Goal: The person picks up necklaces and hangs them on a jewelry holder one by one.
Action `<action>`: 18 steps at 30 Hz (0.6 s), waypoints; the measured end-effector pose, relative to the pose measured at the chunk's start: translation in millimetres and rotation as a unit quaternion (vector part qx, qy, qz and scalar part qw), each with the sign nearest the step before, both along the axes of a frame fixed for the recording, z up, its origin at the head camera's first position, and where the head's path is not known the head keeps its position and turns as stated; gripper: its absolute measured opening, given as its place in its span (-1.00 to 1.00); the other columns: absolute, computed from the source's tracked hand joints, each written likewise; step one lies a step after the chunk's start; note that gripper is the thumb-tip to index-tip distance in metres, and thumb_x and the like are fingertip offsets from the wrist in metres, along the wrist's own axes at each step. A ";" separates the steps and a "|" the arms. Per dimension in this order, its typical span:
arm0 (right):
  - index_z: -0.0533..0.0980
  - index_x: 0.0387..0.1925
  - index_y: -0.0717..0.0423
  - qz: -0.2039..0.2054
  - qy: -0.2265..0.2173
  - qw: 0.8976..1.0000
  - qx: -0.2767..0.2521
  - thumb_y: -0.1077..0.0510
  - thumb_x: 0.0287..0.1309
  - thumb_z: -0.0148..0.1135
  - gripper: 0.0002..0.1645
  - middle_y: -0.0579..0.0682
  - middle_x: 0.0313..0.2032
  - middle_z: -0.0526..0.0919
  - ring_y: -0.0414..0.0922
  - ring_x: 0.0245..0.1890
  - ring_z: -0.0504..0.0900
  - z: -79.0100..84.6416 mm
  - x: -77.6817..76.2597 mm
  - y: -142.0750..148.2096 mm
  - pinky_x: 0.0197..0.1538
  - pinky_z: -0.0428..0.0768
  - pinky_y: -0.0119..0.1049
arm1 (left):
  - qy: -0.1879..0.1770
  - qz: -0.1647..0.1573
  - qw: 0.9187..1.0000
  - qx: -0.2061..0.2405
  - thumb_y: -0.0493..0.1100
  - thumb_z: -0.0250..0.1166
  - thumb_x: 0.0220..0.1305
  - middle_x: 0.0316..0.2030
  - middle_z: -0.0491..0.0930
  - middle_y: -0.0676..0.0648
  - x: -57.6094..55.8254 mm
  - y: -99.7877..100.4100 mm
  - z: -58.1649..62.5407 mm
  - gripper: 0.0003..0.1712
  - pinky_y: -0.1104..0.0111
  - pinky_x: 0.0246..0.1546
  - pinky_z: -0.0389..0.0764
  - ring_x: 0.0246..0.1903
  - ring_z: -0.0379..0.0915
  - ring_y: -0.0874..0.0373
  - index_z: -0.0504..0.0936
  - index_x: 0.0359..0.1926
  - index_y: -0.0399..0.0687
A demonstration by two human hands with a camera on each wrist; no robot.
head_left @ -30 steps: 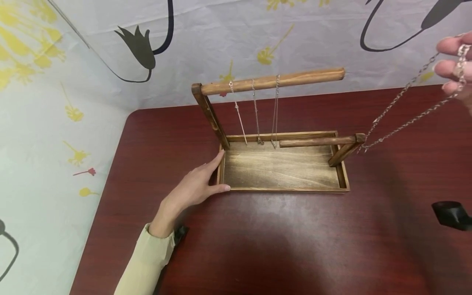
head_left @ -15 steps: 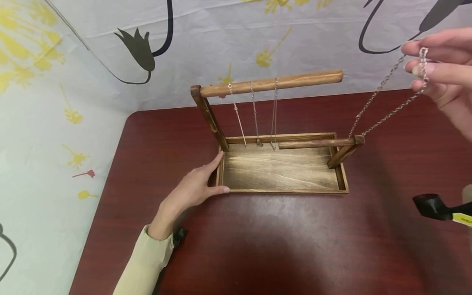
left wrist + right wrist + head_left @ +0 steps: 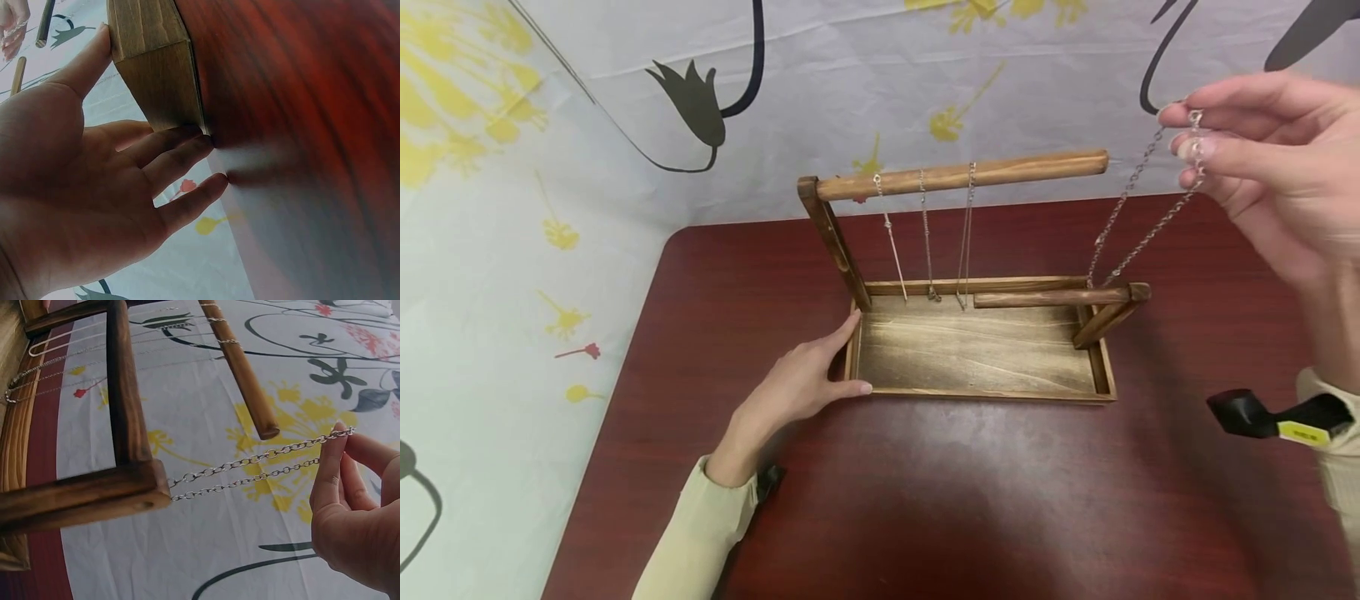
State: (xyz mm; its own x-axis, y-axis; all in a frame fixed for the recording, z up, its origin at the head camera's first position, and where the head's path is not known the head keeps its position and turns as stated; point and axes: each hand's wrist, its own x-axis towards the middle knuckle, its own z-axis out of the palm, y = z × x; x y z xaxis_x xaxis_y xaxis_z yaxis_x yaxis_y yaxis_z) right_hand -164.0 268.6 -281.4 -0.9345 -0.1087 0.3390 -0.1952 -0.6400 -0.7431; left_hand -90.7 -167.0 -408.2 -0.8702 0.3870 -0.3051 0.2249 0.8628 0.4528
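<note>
My right hand (image 3: 1285, 158) pinches a silver chain necklace (image 3: 269, 452) between thumb and fingertips. Its two strands hang slanting down beside the free end of the upper bar (image 3: 1037, 169); in the head view their low end is hidden behind the lower bar (image 3: 1045, 297). Both bars belong to a wooden jewelry stand with a shallow tray base (image 3: 985, 395). Three thinner necklaces (image 3: 967, 225) hang from the upper bar. At the tray's left end rests my left hand (image 3: 793, 379), thumb on the front corner and fingers spread straight along the end wall (image 3: 162, 87).
The stand sits on a dark red table (image 3: 970, 483). Behind and to the left hangs a pale cloth (image 3: 820, 92) with yellow and grey flower prints. A black wrist strap piece (image 3: 1243, 412) sticks out from the right sleeve.
My right hand has moved left with the chain necklace, from the far right edge toward the upper bar's free end. My left hand stays at the tray.
</note>
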 end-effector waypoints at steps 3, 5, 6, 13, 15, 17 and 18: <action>0.35 0.07 0.77 0.004 -0.010 1.000 0.004 0.83 0.08 -0.16 -0.53 0.50 -0.15 0.63 0.15 -0.31 0.67 1.7 -1.2 -6.6 -0.40 0.64 -0.22 | 0.000 0.001 1.000 -0.004 0.31 0.37 0.18 0.47 0.19 0.02 -0.4 0.5 1.0 0.17 0.00 0.07 0.53 0.27 0.40 -0.06 -0.19 0.59 0.34; 0.37 0.06 0.76 0.008 -0.014 1.000 0.014 0.83 0.07 -0.15 -0.52 0.48 -0.17 0.64 0.15 -0.26 0.67 3.3 -1.7 -10.2 -0.39 0.64 -0.22 | -0.002 0.001 1.000 -0.006 0.30 0.37 0.19 0.47 0.19 0.03 -0.5 0.7 1.3 0.17 0.01 0.03 0.55 0.26 0.41 -0.06 -0.19 0.59 0.35; 0.37 0.06 0.75 0.012 -0.018 1.000 0.013 0.83 0.08 -0.15 -0.53 0.47 -0.18 0.65 0.16 -0.25 0.66 4.1 -1.8 -12.2 -0.38 0.64 -0.21 | -0.003 0.000 1.000 -0.007 0.30 0.36 0.19 0.47 0.19 0.03 -0.5 0.7 1.3 0.16 0.01 0.02 0.55 0.26 0.40 -0.05 -0.20 0.59 0.35; 0.42 0.02 0.73 0.015 -0.019 0.998 0.052 0.81 0.07 -0.10 -0.56 0.43 -0.19 0.66 0.15 -0.22 0.66 11.9 1.2 -28.9 -0.32 0.66 -0.22 | -0.007 0.001 1.000 -0.006 0.30 0.35 0.21 0.48 0.17 0.05 -0.3 0.5 2.5 0.15 0.00 -0.01 0.56 0.29 0.37 -0.04 -0.23 0.58 0.38; 0.44 0.01 0.71 0.011 -0.015 0.997 0.070 0.80 0.07 -0.07 -0.56 0.41 -0.18 0.67 0.13 -0.20 0.66 13.7 2.0 -33.1 -0.31 0.66 -0.23 | -0.008 0.001 1.000 -0.002 0.29 0.34 0.22 0.48 0.16 0.04 -0.1 0.2 2.9 0.15 0.00 0.03 0.54 0.30 0.35 -0.04 -0.23 0.58 0.38; 0.46 0.01 0.69 0.017 -0.017 0.997 0.074 0.79 0.07 -0.05 -0.57 0.40 -0.17 0.67 0.12 -0.19 0.66 15.0 1.5 -36.6 -0.30 0.66 -0.23 | -0.008 0.000 1.000 0.004 0.28 0.35 0.22 0.49 0.13 0.05 0.1 0.0 3.2 0.15 0.00 0.09 0.52 0.33 0.32 -0.02 -0.22 0.58 0.37; 0.46 0.00 0.69 0.027 -0.021 0.997 0.065 0.80 0.07 -0.06 -0.56 0.41 -0.17 0.67 0.13 -0.19 0.66 15.3 1.2 -37.7 -0.30 0.66 -0.21 | -0.009 -0.001 1.000 0.007 0.27 0.35 0.23 0.49 0.12 0.06 0.2 -0.1 3.3 0.15 0.00 0.11 0.51 0.34 0.30 -0.02 -0.22 0.58 0.36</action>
State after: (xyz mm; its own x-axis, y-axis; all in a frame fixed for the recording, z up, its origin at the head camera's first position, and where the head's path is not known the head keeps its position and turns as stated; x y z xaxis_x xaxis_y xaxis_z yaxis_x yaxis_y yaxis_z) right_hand -162.8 230.9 -266.2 -0.9395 -0.1988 0.2789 -0.1299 -0.5468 -0.8271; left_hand -90.5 -167.1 -404.8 -0.8639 0.3929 -0.3152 0.2186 0.8562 0.4682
